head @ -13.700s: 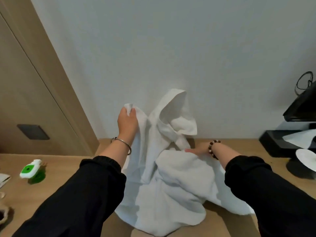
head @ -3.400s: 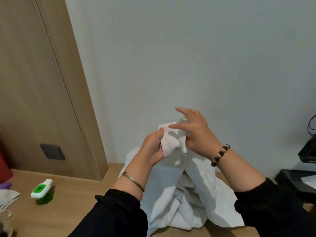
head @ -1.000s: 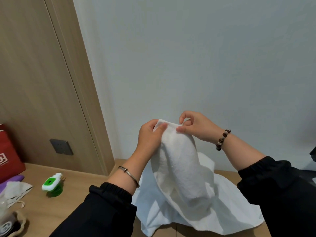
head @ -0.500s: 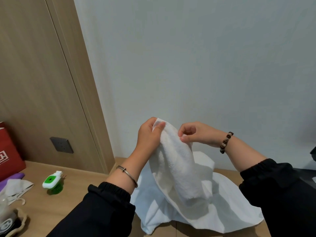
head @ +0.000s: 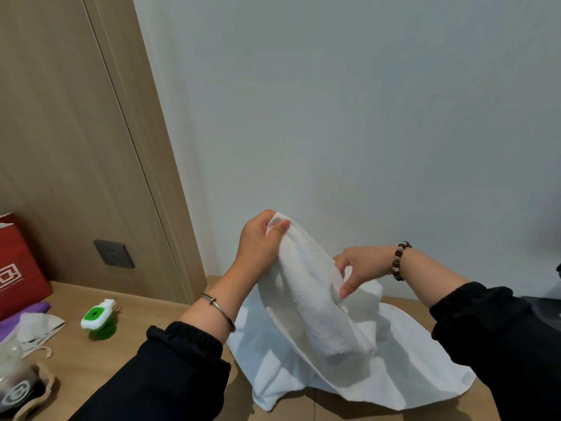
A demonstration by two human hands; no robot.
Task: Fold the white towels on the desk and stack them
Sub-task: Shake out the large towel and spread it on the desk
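A white towel hangs lifted over the wooden desk, its lower part spread on the desk surface. My left hand grips the towel's top corner, raised above the desk. My right hand is lower and to the right, and pinches the towel's upper edge between thumb and fingers. Between the two hands the edge runs down at a slant. Whether more than one towel lies in the heap I cannot tell.
A green and white plug-in device stands on the desk at the left. A red bag, a purple thing and a drawstring pouch sit at the far left. A wall socket is on the wooden panel. Something dark is at the right edge.
My right hand has slid down and to the right along the towel's edge, away from my left hand, which keeps its grip on the corner. The edge between them has lengthened.
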